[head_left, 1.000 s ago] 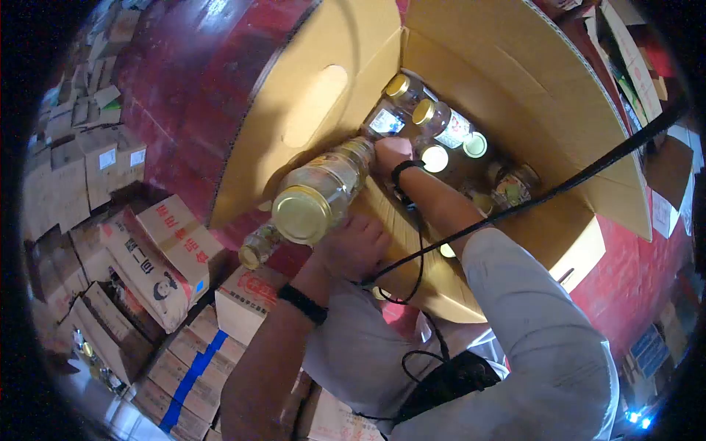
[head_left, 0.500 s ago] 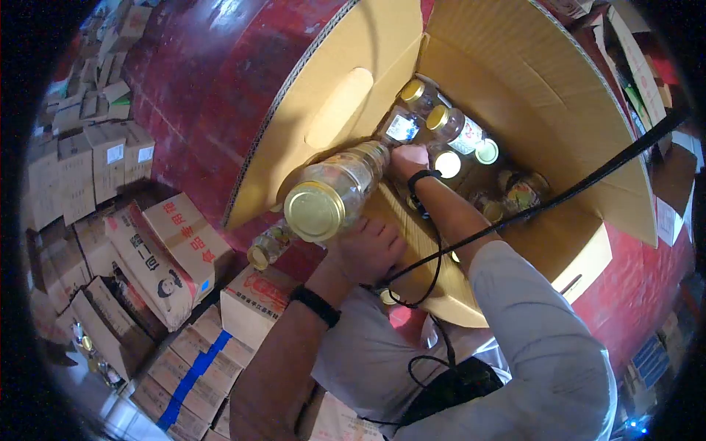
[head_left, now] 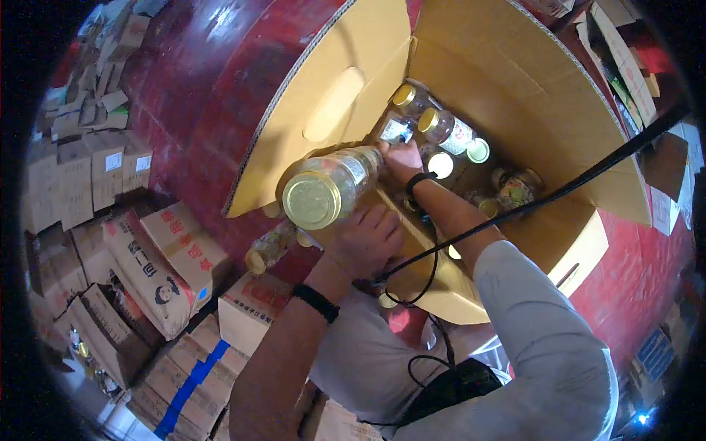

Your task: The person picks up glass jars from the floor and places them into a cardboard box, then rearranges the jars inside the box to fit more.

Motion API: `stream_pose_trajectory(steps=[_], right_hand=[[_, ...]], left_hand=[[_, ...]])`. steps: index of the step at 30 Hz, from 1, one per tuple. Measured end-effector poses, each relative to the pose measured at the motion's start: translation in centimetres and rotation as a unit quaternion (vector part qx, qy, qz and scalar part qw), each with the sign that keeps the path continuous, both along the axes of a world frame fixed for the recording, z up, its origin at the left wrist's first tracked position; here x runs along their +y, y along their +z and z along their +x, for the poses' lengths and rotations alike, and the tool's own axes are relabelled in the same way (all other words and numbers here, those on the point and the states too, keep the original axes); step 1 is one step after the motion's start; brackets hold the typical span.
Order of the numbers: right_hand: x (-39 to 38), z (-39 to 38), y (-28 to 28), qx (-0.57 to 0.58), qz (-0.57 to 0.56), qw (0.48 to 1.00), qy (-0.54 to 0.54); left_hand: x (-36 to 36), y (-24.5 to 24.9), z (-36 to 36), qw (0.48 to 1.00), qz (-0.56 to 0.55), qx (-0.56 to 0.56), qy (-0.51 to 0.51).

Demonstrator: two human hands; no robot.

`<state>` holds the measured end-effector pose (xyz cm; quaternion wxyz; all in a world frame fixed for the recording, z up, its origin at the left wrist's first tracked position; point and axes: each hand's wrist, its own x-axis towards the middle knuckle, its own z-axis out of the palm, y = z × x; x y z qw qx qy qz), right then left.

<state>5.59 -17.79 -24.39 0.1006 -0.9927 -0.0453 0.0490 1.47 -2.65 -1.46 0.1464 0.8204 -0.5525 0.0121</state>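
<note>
A clear glass jar with a gold lid is tilted over the near left edge of the cardboard box, lid end towards me. My left hand is curled against its lower side, part of the palm hidden behind it. Inside the box, my right hand is closed by the jar's far end, its fingertips partly hidden. Just beyond the right hand lie a labelled jar and more gold-lidded jars. Another jar rests deeper in the box, to the right.
More jars stand outside the box on the left, on the red floor. Printed cartons and a blue-taped stack fill the lower left. A black cable crosses in front of the box.
My left hand has risen slightly, its fingers now showing more beside the jar. The jar has tilted a little, and my right hand has shifted slightly left. The view has moved slightly.
</note>
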Motion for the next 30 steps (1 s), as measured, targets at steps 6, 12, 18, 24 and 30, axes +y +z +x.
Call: stream_pose_trajectory(steps=[6,12,18,24,30], right_hand=[[-0.7,0.8,3.1,-0.071,-0.019,0.996,0.059],[-0.6,2.2,1.1,-0.040,-0.039,0.993,0.106],[-0.6,3.9,1.4,0.043,-0.092,0.985,0.142],[-0.4,4.0,1.9,0.083,-0.082,0.983,0.139],[-0.5,4.0,-1.0,0.092,-0.068,0.984,0.138]], left_hand=[[0.4,0.2,-0.3,0.997,0.059,0.042,0.003],[0.4,0.9,-0.2,0.996,0.063,0.058,-0.003],[0.5,0.8,-0.5,0.989,0.107,0.099,-0.011],[0.6,1.1,-0.3,0.991,0.092,0.095,-0.002],[0.4,0.5,-0.3,0.998,0.060,0.029,0.003]])
